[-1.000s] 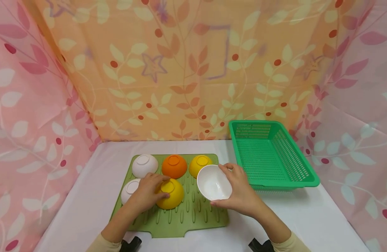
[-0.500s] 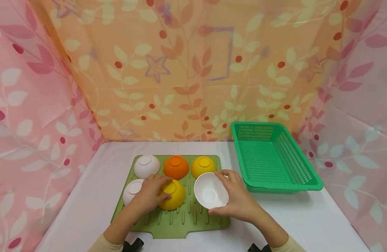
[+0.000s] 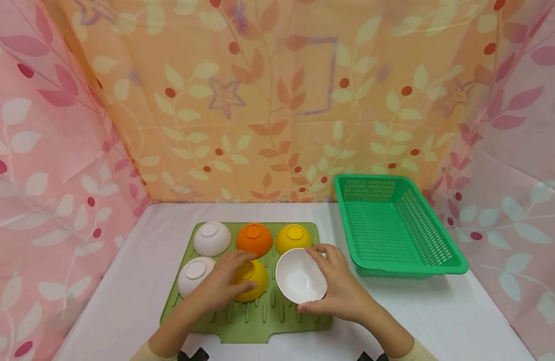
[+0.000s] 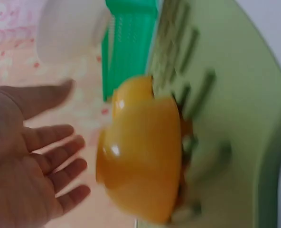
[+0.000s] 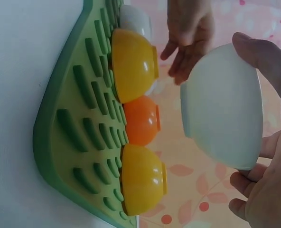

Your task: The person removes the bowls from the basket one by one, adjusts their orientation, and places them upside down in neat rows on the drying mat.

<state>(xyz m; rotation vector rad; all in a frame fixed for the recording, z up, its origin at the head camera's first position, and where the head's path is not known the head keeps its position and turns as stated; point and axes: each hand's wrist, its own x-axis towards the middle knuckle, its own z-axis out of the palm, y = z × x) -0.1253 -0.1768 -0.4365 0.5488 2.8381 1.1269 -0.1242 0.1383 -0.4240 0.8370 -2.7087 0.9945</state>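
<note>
My right hand (image 3: pixel 340 285) holds a white bowl (image 3: pixel 300 277) by its rim, thumb on one side and fingers on the other. Its hollow tilts toward the head camera; in the right wrist view the white bowl (image 5: pixel 226 107) is raised off the green mat. My left hand (image 3: pixel 223 281) is beside the front yellow bowl (image 3: pixel 255 283), which lies upside down on the mat. In the left wrist view a gap shows between the spread fingers (image 4: pixel 67 154) and the yellow bowl (image 4: pixel 140 156).
On the green drying mat (image 3: pixel 246 333), a white bowl (image 3: pixel 212 239), an orange bowl (image 3: pixel 254 240) and a yellow bowl (image 3: pixel 293 238) stand upside down at the back. Another white bowl (image 3: pixel 195 276) is front left. A green basket (image 3: pixel 408 269) stands at the right.
My left hand has let go of the front yellow bowl and drawn slightly away. My right hand has brought the white bowl a little lower and nearer over the mat.
</note>
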